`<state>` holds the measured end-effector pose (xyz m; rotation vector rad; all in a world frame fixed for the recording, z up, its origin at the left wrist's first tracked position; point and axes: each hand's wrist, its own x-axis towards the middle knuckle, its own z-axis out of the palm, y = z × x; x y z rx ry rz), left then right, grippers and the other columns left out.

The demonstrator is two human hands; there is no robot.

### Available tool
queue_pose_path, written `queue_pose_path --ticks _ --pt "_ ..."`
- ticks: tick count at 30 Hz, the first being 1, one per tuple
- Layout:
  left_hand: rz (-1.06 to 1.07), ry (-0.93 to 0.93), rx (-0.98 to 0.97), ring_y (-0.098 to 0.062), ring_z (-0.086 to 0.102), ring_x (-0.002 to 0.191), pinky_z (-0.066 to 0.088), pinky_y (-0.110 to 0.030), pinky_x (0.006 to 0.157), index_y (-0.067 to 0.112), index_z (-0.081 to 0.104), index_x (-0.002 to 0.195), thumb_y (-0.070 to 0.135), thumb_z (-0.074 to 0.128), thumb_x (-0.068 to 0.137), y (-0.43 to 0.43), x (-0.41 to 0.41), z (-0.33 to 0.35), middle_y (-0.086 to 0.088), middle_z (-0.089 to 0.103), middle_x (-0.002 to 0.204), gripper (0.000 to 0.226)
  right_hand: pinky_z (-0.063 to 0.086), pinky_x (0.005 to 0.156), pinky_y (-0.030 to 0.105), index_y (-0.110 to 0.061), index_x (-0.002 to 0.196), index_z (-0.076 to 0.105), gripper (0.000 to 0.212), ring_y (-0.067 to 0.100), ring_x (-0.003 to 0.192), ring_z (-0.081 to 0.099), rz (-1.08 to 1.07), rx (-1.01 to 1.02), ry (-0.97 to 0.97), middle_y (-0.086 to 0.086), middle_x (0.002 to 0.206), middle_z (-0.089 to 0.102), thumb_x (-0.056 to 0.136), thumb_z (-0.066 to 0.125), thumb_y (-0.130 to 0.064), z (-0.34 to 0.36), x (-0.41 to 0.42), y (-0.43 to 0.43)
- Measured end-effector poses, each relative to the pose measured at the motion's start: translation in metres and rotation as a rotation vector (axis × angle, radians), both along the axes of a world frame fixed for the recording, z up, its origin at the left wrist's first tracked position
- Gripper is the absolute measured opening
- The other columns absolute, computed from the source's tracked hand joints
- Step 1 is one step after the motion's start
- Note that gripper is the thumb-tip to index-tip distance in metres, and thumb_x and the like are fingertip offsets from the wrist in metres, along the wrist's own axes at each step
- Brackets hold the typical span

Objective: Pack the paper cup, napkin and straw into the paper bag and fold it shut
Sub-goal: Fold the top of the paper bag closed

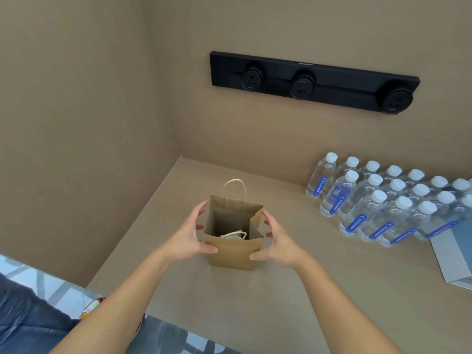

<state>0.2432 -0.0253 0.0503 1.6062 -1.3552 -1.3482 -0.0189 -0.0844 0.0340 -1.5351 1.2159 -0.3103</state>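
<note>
Now my hands flank the open bag (231, 254) on the counter (293, 290).

Upright and open-topped, the bag stands near the corner, its far handle (235, 190) sticking up; something pale and round lies inside, but I cannot tell what. My left hand (187, 238) cups its left side, fingers spread, thumb on the front rim. My right hand (279, 242) mirrors it, thumb on the front right edge. Rows of water bottles (383, 203) stand well apart to the right, under a black socket strip (314, 81) on the wall.
</note>
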Motion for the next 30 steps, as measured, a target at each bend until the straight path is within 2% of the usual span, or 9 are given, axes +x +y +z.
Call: queue_pose_path --ticks 4,6,9,14,19,22,24,27,30 --pt "-0.034 -0.032 -0.074 -0.018 0.058 0.119 0.055 -0.043 0.095 0.05 0.037 0.137 0.018 0.09 0.055 -0.006 0.0 0.011 0.02 0.048 0.141 0.103 0.054 0.09 0.043 -0.034 0.12 0.049 0.072 0.016 0.113 0.055 -0.021 -0.095 -0.13 -0.011 0.127 0.055 0.059 0.086 -0.023 0.022 0.009 0.0" --pt "-0.014 -0.044 -0.082 -0.017 0.062 0.113 0.055 -0.042 0.094 0.05 0.044 0.13 0.017 0.09 0.054 -0.008 0.002 0.011 0.018 0.059 0.13 0.095 0.057 0.085 0.044 -0.034 0.108 0.058 0.054 0.014 0.103 0.061 -0.06 -0.15 -0.127 -0.011 0.114 0.064 0.063 0.084 -0.021 0.026 0.01 0.003" --pt "0.01 -0.028 -0.061 -0.012 0.065 0.11 0.055 -0.041 0.095 0.047 0.05 0.118 0.015 0.091 0.052 -0.011 0.005 0.013 0.014 0.069 0.115 0.084 0.055 0.082 0.038 -0.039 0.107 0.062 0.051 0.012 0.096 0.064 -0.087 -0.19 -0.103 -0.015 0.105 0.068 0.064 0.084 -0.022 0.029 0.009 0.004" --pt "0.098 -0.174 -0.143 0.013 0.061 0.094 0.047 -0.016 0.077 0.04 0.055 0.109 0.021 0.094 0.054 -0.009 -0.001 0.016 0.025 0.062 0.112 0.07 0.05 0.071 0.022 -0.039 0.105 0.062 0.052 0.004 0.086 0.067 -0.132 -0.223 -0.115 -0.017 0.102 0.069 0.063 0.084 -0.019 0.03 0.012 0.008" --pt "0.057 -0.224 -0.214 -0.003 0.065 0.098 0.055 -0.03 0.087 0.033 0.068 0.091 0.012 0.09 0.06 -0.007 -0.005 0.013 0.017 0.07 0.101 0.043 0.052 0.069 0.015 -0.046 0.099 0.061 0.055 0.005 0.084 0.07 -0.142 -0.181 -0.133 -0.01 0.096 0.074 0.064 0.083 -0.01 0.028 0.02 0.011" --pt "0.026 -0.203 -0.246 -0.014 0.064 0.101 0.056 -0.028 0.083 0.039 0.069 0.08 0.009 0.09 0.061 -0.007 0.0 0.019 0.02 0.056 0.128 0.041 0.053 0.068 0.017 -0.049 0.098 0.061 0.058 0.004 0.083 0.07 -0.128 -0.182 -0.138 -0.011 0.096 0.074 0.065 0.082 -0.007 0.027 0.02 0.01" --pt "-0.029 -0.206 -0.233 -0.012 0.062 0.098 0.053 -0.021 0.082 0.036 0.066 0.072 0.009 0.088 0.064 -0.008 0.004 0.023 0.027 0.042 0.143 0.036 0.053 0.069 0.019 -0.049 0.097 0.061 0.055 0.005 0.082 0.069 -0.107 -0.18 -0.126 -0.01 0.094 0.074 0.067 0.08 -0.006 0.026 0.02 0.01" --pt "-0.086 -0.183 -0.191 0.003 0.063 0.08 0.045 -0.008 0.071 0.031 0.063 0.064 0.008 0.087 0.065 -0.011 0.005 0.028 0.03 0.048 0.139 0.033 0.055 0.073 0.022 -0.044 0.092 0.065 0.049 0.007 0.08 0.069 -0.113 -0.17 -0.118 -0.008 0.09 0.075 0.067 0.081 -0.005 0.023 0.02 0.009" --pt "-0.046 -0.163 -0.2 -0.004 0.066 0.088 0.049 -0.016 0.072 0.026 0.061 0.069 0.008 0.089 0.06 -0.015 0.006 0.025 0.018 0.059 0.128 0.034 0.055 0.076 0.022 -0.036 0.093 0.069 0.044 0.008 0.08 0.07 -0.155 -0.161 -0.158 -0.005 0.088 0.076 0.067 0.082 -0.003 0.021 0.019 0.01"
